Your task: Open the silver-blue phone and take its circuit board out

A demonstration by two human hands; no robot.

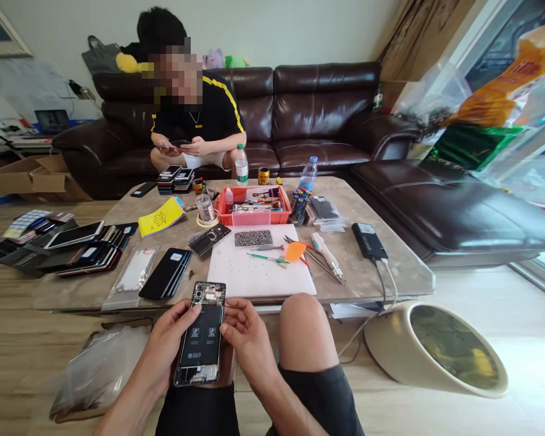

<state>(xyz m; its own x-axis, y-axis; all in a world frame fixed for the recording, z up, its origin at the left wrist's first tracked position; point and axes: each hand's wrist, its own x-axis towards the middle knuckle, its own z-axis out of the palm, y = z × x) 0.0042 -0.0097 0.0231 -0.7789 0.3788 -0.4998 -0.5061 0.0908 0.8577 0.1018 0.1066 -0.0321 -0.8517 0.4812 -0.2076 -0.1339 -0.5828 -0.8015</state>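
An opened phone (202,339) lies above my lap, its circuit board showing at the top and a black battery below. My left hand (166,339) grips its left edge, with the thumb over the upper part near the board. At the right edge, my right hand (249,336) holds the phone with bent fingers and the thumb against its side. Beyond it on the table, a white sheet (258,277) carries a speckled block (253,238), a green tool (267,258), an orange pick (295,252) and pliers.
Stacked phones (166,274) stand on the table (404,266) at left. A red basket (254,209) of tools, bottles and a power bank (369,241) are farther off. A bin (436,348) stands at right. Across the table a person (195,121) holds a phone.
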